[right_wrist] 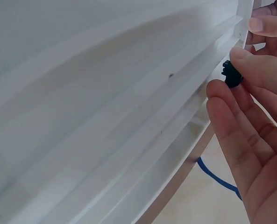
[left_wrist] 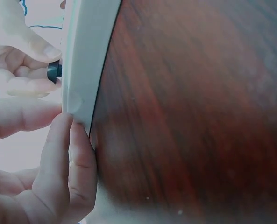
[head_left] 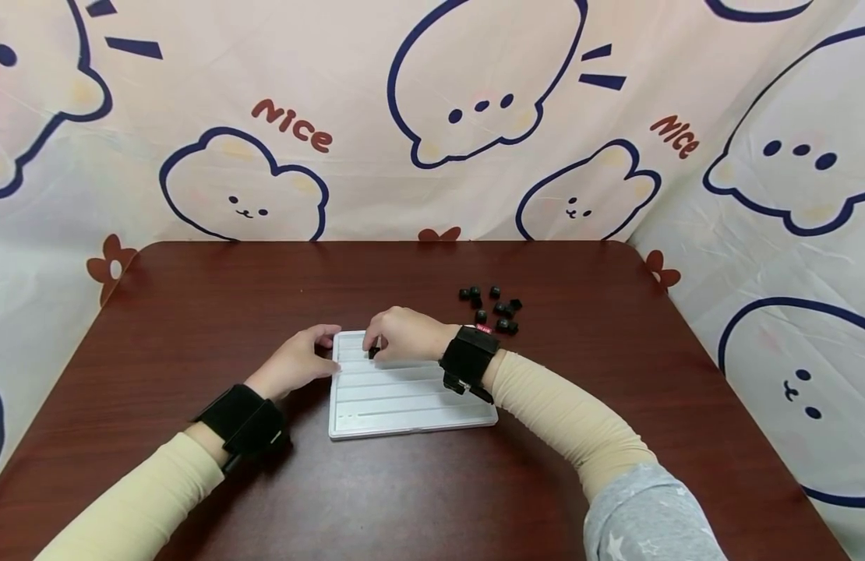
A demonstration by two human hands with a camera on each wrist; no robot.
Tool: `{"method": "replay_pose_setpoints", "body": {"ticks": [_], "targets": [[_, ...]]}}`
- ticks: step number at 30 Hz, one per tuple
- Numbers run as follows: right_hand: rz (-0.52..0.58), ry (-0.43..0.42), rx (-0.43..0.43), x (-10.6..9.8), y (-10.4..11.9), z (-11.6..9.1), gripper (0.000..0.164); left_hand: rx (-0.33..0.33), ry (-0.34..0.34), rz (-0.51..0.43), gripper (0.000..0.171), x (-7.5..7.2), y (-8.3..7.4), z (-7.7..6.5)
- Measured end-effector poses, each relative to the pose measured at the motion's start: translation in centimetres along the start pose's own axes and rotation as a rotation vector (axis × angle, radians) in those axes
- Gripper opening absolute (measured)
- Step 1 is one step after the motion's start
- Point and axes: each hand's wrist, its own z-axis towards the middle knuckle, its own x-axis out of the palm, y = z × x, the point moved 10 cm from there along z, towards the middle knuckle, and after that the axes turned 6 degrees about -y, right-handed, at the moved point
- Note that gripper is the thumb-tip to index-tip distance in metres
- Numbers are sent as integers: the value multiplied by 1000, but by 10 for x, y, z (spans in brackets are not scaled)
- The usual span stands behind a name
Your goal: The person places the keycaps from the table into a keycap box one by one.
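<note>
A shallow white ridged tray (head_left: 383,401) lies on the table, with parallel channels running across it. At its left edge, my left hand (head_left: 299,362) holds the rim between thumb and fingers; the left wrist view shows the fingertips against the tray's side wall (left_wrist: 89,60). Over the tray's upper left part, my right hand (head_left: 407,333) pinches a small black block (right_wrist: 232,74) between thumb and fingers. That block has a notched edge in the right wrist view. In the left wrist view a narrow stub on it points toward the tray.
Several loose black blocks (head_left: 503,309) lie in a cluster beyond the right hand's wrist, at the tray's upper right. The brown table (head_left: 299,499) reaches back to a printed cloth (head_left: 369,195) hanging behind it and along both sides.
</note>
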Motion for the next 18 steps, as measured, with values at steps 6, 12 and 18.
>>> {"method": "replay_pose_setpoints", "body": {"ticks": [6,12,18], "targets": [[1,-1,-15,3,2,3,18,6,-4,-10,66,0,-1,-2],[8,0,-10,2,7,10,20,21,-6,-14,67,-1,-4,-4],[-11,4,-19,6,11,16,20,23,-2,-5,67,0,-4,-3]]}}
